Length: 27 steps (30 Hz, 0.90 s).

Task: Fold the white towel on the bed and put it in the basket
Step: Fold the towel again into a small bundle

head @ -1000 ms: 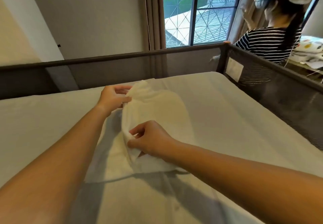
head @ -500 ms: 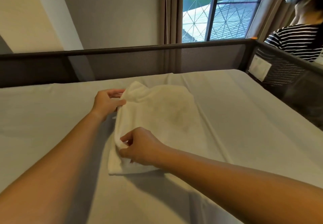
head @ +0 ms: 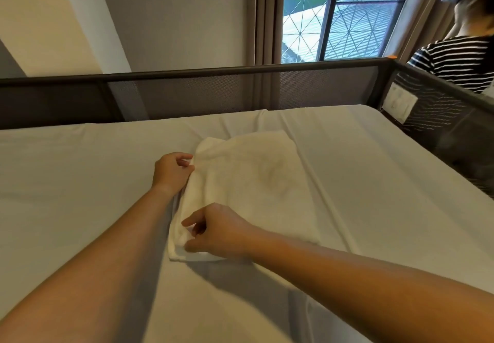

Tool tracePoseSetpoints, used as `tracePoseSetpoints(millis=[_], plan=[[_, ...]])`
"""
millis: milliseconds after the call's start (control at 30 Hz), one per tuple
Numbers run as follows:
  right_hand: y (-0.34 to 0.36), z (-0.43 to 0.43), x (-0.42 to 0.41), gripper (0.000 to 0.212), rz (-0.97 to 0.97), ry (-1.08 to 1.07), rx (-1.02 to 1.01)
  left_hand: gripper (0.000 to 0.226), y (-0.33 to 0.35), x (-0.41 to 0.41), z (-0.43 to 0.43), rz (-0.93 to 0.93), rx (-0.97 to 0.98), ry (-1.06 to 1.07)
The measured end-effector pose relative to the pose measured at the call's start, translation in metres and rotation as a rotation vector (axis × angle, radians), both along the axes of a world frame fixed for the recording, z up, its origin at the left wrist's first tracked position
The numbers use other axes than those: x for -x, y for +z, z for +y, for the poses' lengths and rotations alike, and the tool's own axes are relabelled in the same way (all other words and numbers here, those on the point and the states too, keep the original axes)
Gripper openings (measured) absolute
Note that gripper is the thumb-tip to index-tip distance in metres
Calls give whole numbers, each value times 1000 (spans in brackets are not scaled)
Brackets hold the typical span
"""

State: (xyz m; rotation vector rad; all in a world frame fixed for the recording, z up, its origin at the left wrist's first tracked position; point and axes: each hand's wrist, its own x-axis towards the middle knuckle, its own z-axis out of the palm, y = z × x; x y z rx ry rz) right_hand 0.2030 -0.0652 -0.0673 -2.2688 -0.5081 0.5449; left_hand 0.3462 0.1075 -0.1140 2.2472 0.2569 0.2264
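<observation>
The white towel [head: 254, 185] lies folded in a rough rectangle on the bed [head: 80, 182], near its middle. My left hand [head: 172, 171] pinches the towel's far left corner, its fingers curled around the edge. My right hand [head: 216, 231] grips the near left corner between thumb and fingers, low against the sheet. The towel's left edge is slightly bunched between both hands. No basket is in view.
A dark mesh rail [head: 213, 88] runs along the far side of the bed and down the right side [head: 441, 107]. A person in a striped shirt [head: 454, 59] stands beyond the right rail by the window [head: 334, 13].
The raised left flap of the towel has come down flat onto the bed. Both hands have lowered with it and still hold the left corners.
</observation>
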Motion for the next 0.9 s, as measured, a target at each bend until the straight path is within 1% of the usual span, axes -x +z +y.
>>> tracePoseSetpoints(millis=[100,200,300,367,467,567,633,667,800,900], plan=[[8,-12,1,46,-51,-61,-84,37,7,2,-1,22,-28,4],[20,-35,-6,38,-184,-155,-110,54,19,7,-6,82,-31,-4],[22,-69,-27,43,-365,-287,-81,66,29,12,-12,160,-24,-53],[20,-95,-40,53,-402,-392,-48,73,32,20,-17,213,-24,-78],[14,-130,-52,65,-342,-508,25,80,31,36,-28,254,6,-111],[3,-151,-54,71,-169,-552,-49,84,24,53,-33,282,-21,-133],[-4,-157,-52,74,-46,-545,-104,90,17,61,-32,299,-68,-93],[-7,-158,-52,76,-16,-539,-108,93,15,65,-31,302,-80,-67],[-19,-159,-54,82,-42,-526,-78,99,11,78,-35,293,-92,-52],[-24,-157,-53,83,-76,-507,-72,95,12,84,-42,243,-85,-106]])
